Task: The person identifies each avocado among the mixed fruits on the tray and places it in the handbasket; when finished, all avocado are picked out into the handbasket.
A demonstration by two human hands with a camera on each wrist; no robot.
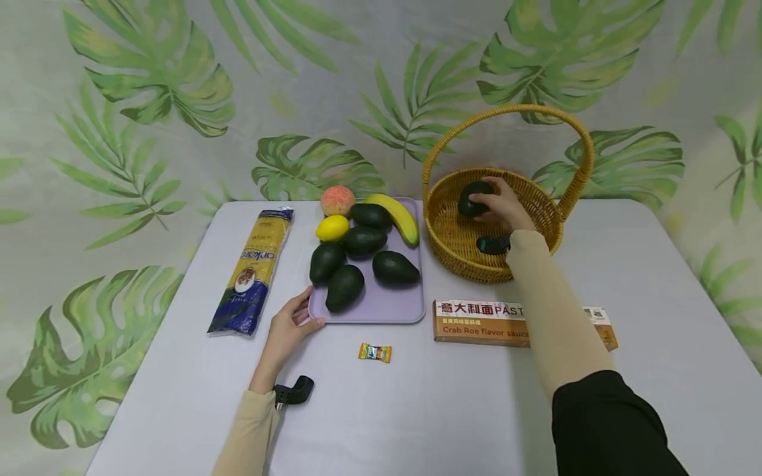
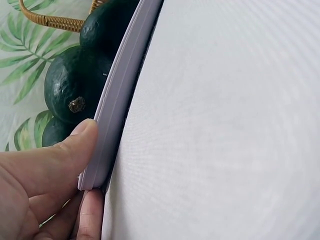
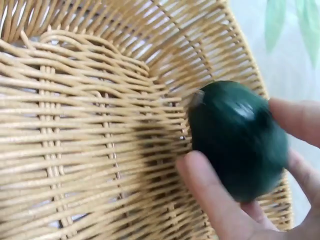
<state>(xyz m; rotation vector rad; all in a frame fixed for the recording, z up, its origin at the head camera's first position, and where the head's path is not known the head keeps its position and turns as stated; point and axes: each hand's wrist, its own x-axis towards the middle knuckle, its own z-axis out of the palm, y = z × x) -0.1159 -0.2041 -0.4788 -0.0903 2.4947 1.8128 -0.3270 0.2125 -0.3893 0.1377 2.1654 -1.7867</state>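
Note:
Inside the wicker basket (image 1: 452,261) my right hand (image 1: 506,205) grips a dark green avocado (image 3: 237,142). Fingers and thumb sit round its sides, over the woven bottom, with the stem end facing away from the palm. My left hand (image 1: 288,334) holds the near left corner of the lilac tray (image 1: 387,307), the thumb on its rim and a finger at its outer side. On this tray lie several avocados (image 1: 395,269), a yellow lemon (image 1: 333,228) and a banana (image 1: 399,218). A pinkish peach (image 1: 337,200) sits at the tray's far left corner.
A blue and yellow pasta packet (image 1: 253,271) lies left of the tray. Below the basket, a pasta box (image 1: 476,324) lies partly hidden under my right forearm. A small wrapped candy (image 1: 375,352) is in front of the tray. The basket's tall handle (image 1: 506,112) arches above it.

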